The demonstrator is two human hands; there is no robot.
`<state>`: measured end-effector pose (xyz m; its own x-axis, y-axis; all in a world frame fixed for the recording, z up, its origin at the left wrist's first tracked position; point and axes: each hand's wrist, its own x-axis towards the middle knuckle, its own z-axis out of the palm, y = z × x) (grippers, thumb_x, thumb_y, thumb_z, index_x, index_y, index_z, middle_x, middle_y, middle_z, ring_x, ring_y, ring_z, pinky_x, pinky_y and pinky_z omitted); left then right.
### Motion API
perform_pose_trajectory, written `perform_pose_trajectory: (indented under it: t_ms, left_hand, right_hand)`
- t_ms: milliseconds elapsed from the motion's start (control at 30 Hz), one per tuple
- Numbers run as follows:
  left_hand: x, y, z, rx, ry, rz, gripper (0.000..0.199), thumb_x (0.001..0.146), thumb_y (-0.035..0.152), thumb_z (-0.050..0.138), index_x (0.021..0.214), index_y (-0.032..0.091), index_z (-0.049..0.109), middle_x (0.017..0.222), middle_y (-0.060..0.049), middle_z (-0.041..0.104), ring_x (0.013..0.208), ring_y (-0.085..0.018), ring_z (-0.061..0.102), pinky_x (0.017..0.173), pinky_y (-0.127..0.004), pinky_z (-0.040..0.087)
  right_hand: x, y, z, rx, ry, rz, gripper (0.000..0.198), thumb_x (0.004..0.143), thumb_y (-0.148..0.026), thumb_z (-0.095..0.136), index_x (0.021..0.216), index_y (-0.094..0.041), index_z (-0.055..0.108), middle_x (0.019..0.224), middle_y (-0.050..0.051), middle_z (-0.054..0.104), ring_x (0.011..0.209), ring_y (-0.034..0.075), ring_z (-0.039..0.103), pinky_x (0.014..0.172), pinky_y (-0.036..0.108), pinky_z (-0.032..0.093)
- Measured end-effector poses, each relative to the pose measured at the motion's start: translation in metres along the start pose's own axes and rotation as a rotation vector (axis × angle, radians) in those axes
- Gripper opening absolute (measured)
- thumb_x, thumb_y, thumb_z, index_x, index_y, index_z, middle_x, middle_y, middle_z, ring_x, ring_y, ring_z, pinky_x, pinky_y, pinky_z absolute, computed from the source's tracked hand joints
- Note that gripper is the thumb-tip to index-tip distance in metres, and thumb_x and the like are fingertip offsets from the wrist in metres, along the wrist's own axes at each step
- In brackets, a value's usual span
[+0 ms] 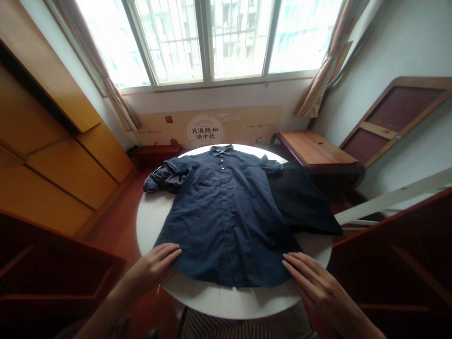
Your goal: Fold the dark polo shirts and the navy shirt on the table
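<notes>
As its full length is laid out face up, the dark blue, short-sleeved, button-front shirt (pixel 226 212) is seen across the middle of the round white worktop (pixel 247 303), its pointed collar (pixel 221 150) turned to the window (pixel 173 42). Down at the hem, the lower left corner is met by the bare left hand (pixel 160 259), the lower right by the bare right hand (pixel 314 278); by such a spread, it is judged, the front can be kept flat and even. Fingers are laid on the fabric at both sides, but the thumbs are hidden, so whether either grip is closed on cloth cannot be told. Outward now: one sleeve is bordered by a crumpled, dark grey cloth bundle (pixel 158 181) at the left rim, the other by a flat black cloth (pixel 300 202), its corner carried past the right rim; both are probably set aside so that the centre can be used. Edges next: bare white is left between hem and near rim, and along the left; on the right, room is narrowed.
</notes>
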<state>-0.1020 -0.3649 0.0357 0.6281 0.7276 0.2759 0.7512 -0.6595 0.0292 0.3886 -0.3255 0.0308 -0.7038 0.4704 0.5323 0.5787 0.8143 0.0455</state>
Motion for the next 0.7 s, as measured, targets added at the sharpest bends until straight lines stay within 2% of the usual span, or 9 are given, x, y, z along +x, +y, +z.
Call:
perform_pose_trajectory:
  t_ms: [167,367,433,567,633,700]
  left_hand:
    - [-0.004,0.003,0.005,0.061,0.036,-0.143,0.053,0.085,-0.002,0.039,0.129,0.017,0.061,0.11,-0.012,0.067,0.1,-0.021,0.066,0.09,-0.037,0.059]
    - [-0.023,0.008,-0.004,0.122,0.016,-0.082,0.053,0.085,-0.003,0.041,0.13,0.018,0.06,0.108,-0.01,0.068,0.098,-0.022,0.066,0.088,-0.036,0.059]
    - [-0.028,0.011,-0.007,0.13,0.015,-0.092,0.051,0.087,-0.002,0.041,0.127,0.02,0.062,0.106,-0.01,0.068,0.096,-0.021,0.066,0.087,-0.036,0.059]
    - [-0.031,0.011,-0.003,0.149,0.1,-0.218,0.048,0.087,0.004,0.044,0.128,0.022,0.061,0.11,-0.01,0.066,0.1,-0.024,0.065,0.09,-0.041,0.058]
    - [-0.031,0.008,0.001,0.153,0.15,-0.296,0.054,0.084,0.004,0.043,0.133,0.021,0.057,0.12,-0.012,0.063,0.109,-0.025,0.063,0.095,-0.043,0.056]
    - [-0.032,0.004,0.005,0.154,0.173,-0.324,0.06,0.08,0.0,0.04,0.134,0.019,0.057,0.124,-0.013,0.061,0.112,-0.025,0.062,0.096,-0.041,0.056]
  right_hand:
    - [0.006,0.0,-0.002,0.046,0.053,-0.019,0.038,0.089,-0.002,0.044,0.115,-0.016,0.068,0.108,0.01,0.073,0.102,0.022,0.067,0.091,0.041,0.058]
    - [0.001,-0.005,-0.018,0.1,0.083,-0.016,0.04,0.091,-0.006,0.044,0.124,-0.02,0.062,0.107,0.008,0.072,0.104,0.022,0.067,0.101,0.044,0.052]
    - [-0.003,-0.005,-0.018,0.083,0.132,0.074,0.038,0.091,-0.01,0.048,0.124,-0.024,0.062,0.111,0.009,0.07,0.106,0.024,0.066,0.098,0.044,0.053]
    - [-0.014,-0.003,-0.005,-0.012,0.148,0.407,0.046,0.087,-0.02,0.053,0.133,-0.022,0.053,0.117,0.015,0.062,0.106,0.031,0.063,0.09,0.048,0.055]
    - [-0.02,0.0,0.005,0.008,0.131,0.539,0.053,0.085,-0.022,0.053,0.138,-0.02,0.047,0.112,0.014,0.062,0.101,0.031,0.064,0.085,0.047,0.056]
    - [-0.024,0.001,0.012,0.08,0.102,0.63,0.056,0.085,-0.02,0.051,0.14,-0.02,0.043,0.103,0.011,0.065,0.089,0.027,0.067,0.077,0.04,0.059]
